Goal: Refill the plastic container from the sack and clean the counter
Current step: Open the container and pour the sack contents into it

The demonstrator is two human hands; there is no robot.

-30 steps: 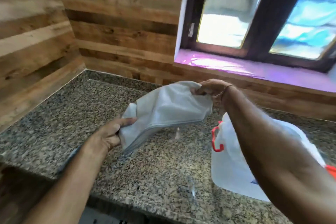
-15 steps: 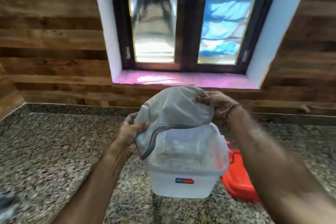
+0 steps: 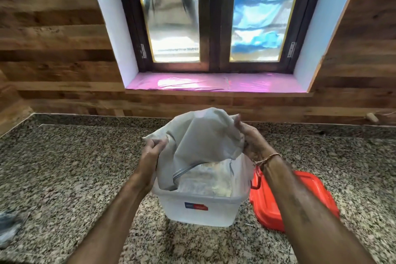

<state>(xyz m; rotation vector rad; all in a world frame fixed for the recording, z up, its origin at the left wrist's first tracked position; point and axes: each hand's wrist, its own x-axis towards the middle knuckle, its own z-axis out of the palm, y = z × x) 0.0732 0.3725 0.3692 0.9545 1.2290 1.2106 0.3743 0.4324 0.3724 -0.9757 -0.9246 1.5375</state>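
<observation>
Two bare forearms rise from the bottom edge, both cut off below the elbow. Between them stands one translucent plastic container (image 3: 199, 212) on the speckled stone counter (image 3: 64, 178), directly under the hands, with a small blue and red label on its near wall. Its contents are only a pale blur through the plastic. Well to the left of the left hand, a grey smeared object (image 3: 8, 227) is cut by the frame edge and cannot be identified. One red lid (image 3: 272, 206) lies just to the right of the container, beneath the right forearm, which hides part of it. One grey sack (image 3: 199, 141) is held above the container, with its lower folds hanging inside the rim and covering the far wall. The left hand (image 3: 150, 156) pinches the sack's left edge with curled fingers. The right hand (image 3: 252, 141) grips the sack's upper right side, most of its fingers hidden behind the fabric. Beyond the hands are a wood-plank wall (image 3: 53, 60), one pink sill (image 3: 214, 82) and a window (image 3: 214, 17) of two frosted panes, its top cut off.
</observation>
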